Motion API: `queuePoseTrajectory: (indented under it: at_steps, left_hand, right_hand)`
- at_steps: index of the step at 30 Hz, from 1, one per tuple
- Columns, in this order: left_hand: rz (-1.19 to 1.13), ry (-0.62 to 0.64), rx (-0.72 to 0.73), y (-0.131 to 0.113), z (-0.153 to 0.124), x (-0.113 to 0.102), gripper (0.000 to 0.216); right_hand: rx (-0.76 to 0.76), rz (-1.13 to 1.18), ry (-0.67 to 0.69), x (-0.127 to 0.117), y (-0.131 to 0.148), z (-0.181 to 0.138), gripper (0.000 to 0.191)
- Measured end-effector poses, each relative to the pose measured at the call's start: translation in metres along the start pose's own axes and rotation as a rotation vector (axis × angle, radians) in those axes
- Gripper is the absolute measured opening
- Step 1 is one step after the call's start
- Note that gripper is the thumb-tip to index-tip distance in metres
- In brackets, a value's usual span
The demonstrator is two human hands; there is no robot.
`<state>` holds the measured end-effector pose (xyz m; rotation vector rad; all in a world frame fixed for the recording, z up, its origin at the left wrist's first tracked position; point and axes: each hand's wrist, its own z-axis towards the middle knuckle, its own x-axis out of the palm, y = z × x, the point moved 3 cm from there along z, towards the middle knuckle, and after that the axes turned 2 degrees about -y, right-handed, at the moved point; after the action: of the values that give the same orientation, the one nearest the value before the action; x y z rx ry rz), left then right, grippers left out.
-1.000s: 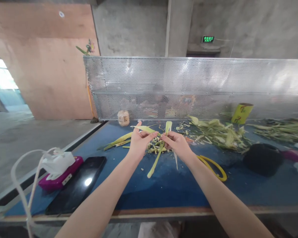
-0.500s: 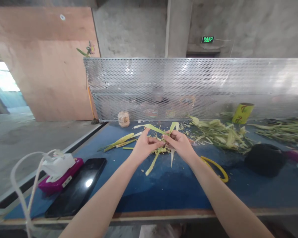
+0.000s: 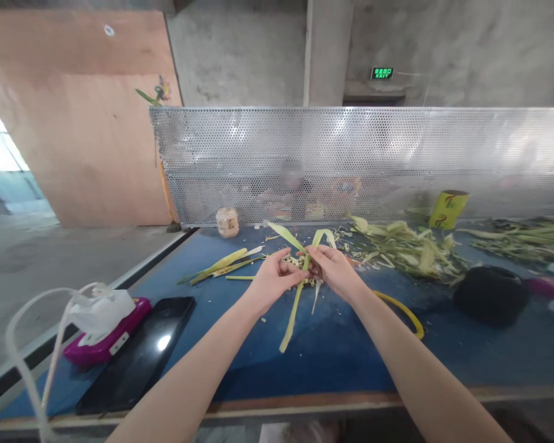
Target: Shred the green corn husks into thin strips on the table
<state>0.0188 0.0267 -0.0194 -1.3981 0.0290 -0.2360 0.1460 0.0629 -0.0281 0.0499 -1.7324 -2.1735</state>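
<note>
Pale green corn husk strips (image 3: 295,311) cross at my fingers over the middle of the blue table. My right hand (image 3: 335,271) pinches them where they meet, one strip folded in an arch above it. My left hand (image 3: 272,277) has its thumb and curled fingers on the strip from the other side, with the index finger lifted. One strip end points up and left; a long one hangs down toward me. Husk scraps lie beneath the hands, partly hidden by them. Left of my hands lie several loose husk pieces (image 3: 221,264).
A husk pile (image 3: 410,249), yellow-green can (image 3: 447,209), black spool-like bundle (image 3: 490,295) and yellow loop (image 3: 404,312) are on the right. A beige roll (image 3: 227,222) stands at the back. Phone (image 3: 138,357) and purple power strip (image 3: 108,332) lie left. Behind runs a perforated metal screen (image 3: 258,141).
The lower strip now hangs farther down toward me, and the upper left strip points more steeply upward. My left index finger has come down and the left hand has shifted slightly.
</note>
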Motion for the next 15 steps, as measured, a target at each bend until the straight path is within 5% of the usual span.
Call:
queuePoseTrajectory:
  at_steps: [7,15]
  left_hand:
    - [0.002,-0.128,0.166,-0.005,0.000,-0.003,0.079]
    - [-0.133,-0.042,0.206,-0.002,0.005,0.005,0.054]
  right_hand:
    - [-0.104,-0.244,0.022,-0.001,0.005,-0.001,0.036]
    - [-0.275,-0.407,-0.135,-0.001,0.015,-0.006,0.026]
